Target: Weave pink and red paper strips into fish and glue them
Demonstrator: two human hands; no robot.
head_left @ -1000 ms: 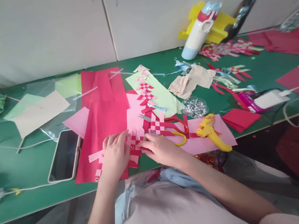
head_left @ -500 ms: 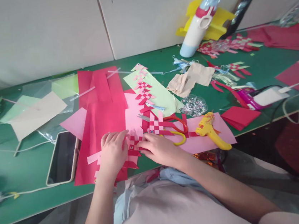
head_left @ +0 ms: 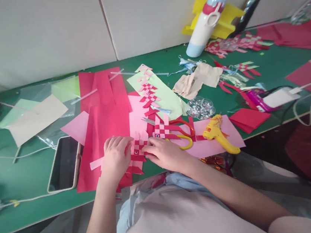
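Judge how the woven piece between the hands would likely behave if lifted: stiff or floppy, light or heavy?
The woven piece is probably light, since it looks like thin paper. Where red and pink cross in checks, it may hold fairly firm. The pointed red end jutting past the checks would likely bend or crease more easily.

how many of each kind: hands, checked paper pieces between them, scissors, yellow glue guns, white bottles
Left hand and right hand: 2
Checked paper piece between them: 1
Scissors: 1
Yellow glue gun: 1
White bottle: 1
Total: 6
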